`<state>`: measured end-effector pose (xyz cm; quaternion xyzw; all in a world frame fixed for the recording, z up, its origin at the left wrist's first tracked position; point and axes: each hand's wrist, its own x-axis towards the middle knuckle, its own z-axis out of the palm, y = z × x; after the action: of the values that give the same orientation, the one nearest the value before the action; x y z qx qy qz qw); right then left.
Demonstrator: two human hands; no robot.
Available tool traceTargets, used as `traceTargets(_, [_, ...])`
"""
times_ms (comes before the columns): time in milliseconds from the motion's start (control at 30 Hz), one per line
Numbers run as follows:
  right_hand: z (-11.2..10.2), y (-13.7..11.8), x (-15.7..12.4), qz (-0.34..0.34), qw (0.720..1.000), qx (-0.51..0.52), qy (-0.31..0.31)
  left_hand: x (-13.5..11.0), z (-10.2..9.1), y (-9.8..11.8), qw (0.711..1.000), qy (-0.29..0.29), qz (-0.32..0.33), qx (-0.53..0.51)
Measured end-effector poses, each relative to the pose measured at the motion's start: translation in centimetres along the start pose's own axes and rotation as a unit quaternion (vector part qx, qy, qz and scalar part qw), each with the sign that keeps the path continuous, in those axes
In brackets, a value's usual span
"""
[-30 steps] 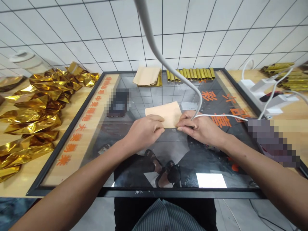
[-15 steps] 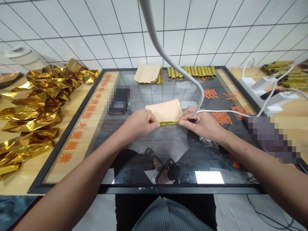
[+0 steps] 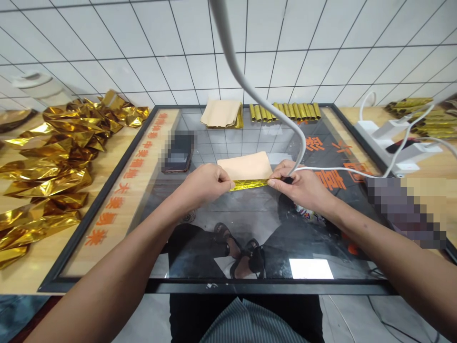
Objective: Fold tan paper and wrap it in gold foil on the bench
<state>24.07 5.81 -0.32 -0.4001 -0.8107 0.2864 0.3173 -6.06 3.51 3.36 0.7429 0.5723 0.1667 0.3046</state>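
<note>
Two hands, left hand [image 3: 203, 185] and right hand [image 3: 303, 186], pinch the gold-edged paper sheet [image 3: 246, 170].

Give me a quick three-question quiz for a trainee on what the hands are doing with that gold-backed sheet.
1. True or false: the left hand and the right hand both pinch the near edge of the tan sheet.
2. What colour is the folded-up strip between them? A gold, B red, C blue.
3. Fill in: the row of gold rolls lies at the ____ edge of the table, beside the stack of sheets.
Key: 1 true; 2 A; 3 far.
</note>
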Motion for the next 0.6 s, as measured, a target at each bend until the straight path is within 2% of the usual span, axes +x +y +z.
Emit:
traceTargets(267, [0.18, 0.02, 0.12, 0.015, 1.000, -0.011, 0.016, 0.31, -0.07, -0.83, 1.000, -0.006, 0.005, 0.019])
traceTargets(600, [-0.01, -0.31, 0.47, 0.026, 1.000, -0.008, 0.015, 0.45, -0.37, -0.55, 1.000, -0.004, 0.000, 0.005])
